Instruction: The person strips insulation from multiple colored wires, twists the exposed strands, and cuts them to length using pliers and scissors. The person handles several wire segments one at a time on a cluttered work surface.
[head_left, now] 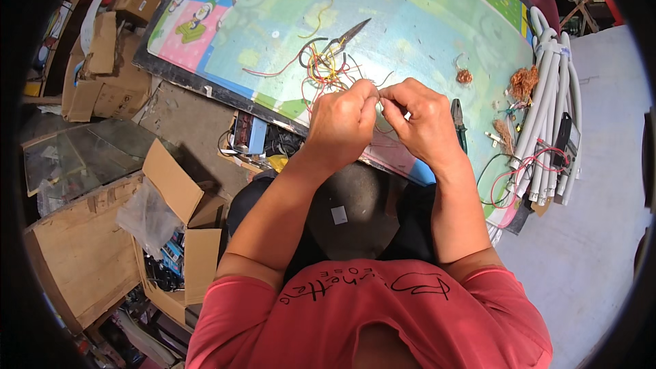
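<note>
Perhaps wire (378, 102) between hands (342, 119) near tabletop edge (260, 111)

Bright light, its source out of view, falls on the table (410, 51), leaving a pale, milky sheen across its plastic-covered middle. The forearms (273, 215) are strongly lit; below the table's near edge, the floor (359, 198) is in dark shadow. Fisheye distortion bows the table's edges, and black rounds off the view's corners. Near the hands (342, 119), the thin wire (387, 78) is hard to make out.
</note>
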{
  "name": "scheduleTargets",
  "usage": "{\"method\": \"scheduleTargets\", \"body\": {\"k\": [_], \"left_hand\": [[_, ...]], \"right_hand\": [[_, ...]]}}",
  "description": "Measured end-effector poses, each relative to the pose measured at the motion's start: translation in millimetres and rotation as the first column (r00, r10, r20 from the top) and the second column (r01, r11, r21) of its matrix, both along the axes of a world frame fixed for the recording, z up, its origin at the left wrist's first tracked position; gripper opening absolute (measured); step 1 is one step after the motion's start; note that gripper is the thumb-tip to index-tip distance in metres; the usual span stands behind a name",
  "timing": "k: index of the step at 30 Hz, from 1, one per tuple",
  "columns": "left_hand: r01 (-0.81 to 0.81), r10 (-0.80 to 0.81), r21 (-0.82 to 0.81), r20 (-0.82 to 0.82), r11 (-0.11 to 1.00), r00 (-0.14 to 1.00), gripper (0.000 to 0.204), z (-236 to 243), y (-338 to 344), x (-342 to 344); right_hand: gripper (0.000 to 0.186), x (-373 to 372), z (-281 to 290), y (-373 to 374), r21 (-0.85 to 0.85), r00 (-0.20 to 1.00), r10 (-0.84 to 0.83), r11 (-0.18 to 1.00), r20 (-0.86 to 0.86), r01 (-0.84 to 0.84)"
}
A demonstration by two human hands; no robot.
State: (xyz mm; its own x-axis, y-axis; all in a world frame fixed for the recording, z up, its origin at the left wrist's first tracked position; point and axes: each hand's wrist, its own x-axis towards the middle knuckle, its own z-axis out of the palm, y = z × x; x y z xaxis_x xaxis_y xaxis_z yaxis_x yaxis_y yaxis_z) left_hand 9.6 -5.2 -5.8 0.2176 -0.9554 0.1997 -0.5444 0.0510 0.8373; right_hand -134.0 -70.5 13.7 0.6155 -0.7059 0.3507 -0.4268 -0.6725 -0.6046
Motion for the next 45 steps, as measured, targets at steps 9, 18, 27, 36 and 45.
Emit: {"method": "scheduleTargets", "body": {"k": [9,18,27,36,45], "left_hand": [[-0.004,0.001,-0.047,-0.061,0.999,0.998,0.005,2.0,0.4,-4.5],[0.011,-0.014,-0.011,-0.278,1.000,0.960,0.005,6.9,0.5,-2.9],[0.058,-0.056,-0.101,0.021,0.993,0.998,0.007,5.9,0.7,0.8],[0.099,-0.085,-0.165,0.087,0.981,0.992,0.003,1.6,0.4,0.0],[0.029,-0.034,-0.134,-0.037,0.991,0.999,0.005,12.8,-0.2,-0.1]], "right_hand": [[0.007,2.6,1.2,-0.1,0.112,0.997,-0.046,0.993,0.055,0.039],[0.005,-1.0,-2.3,-3.2,0.537,0.971,-0.130,0.843,0.198,0.003],[0.009,-6.3,4.9,-3.3,0.349,0.998,0.002,0.937,0.069,-0.026],[0.009,-0.7,5.1,-1.5,0.354,0.997,-0.061,0.934,0.055,0.037],[0.007,-0.3,-0.1,-1.1,0.700,0.945,-0.163,0.709,0.284,-0.088]]}}
